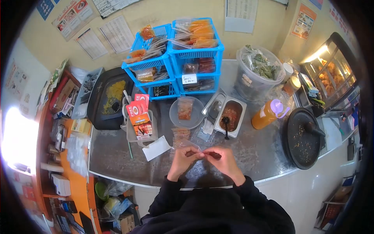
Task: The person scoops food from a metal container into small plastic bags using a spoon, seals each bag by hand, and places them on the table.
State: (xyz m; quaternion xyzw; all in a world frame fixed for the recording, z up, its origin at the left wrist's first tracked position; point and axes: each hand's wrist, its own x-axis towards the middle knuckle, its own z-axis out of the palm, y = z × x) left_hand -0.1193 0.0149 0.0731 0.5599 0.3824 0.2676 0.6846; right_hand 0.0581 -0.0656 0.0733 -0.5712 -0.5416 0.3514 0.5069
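My left hand [183, 159] and my right hand [224, 160] meet over the front of the metal counter, fingertips pinched together on a small clear plastic bag [187, 143]. Much of the bag is hidden by my fingers. Just beyond it lies a filled sachet [180, 133] with reddish-brown contents. Another filled sachet [185, 109] rests on a round translucent plate [174, 116]. To the right, a steel container [242, 111] holds a chunky brown-red mix, with a black spoon [226, 126] standing in it.
Stacked blue baskets [194, 50] full of sachets stand at the back. A lidded tub of leaves [257, 72], an orange bottle [265, 113] and a stone mortar [300, 140] are on the right. Takeaway cards [142, 126] and white paper [156, 148] lie left.
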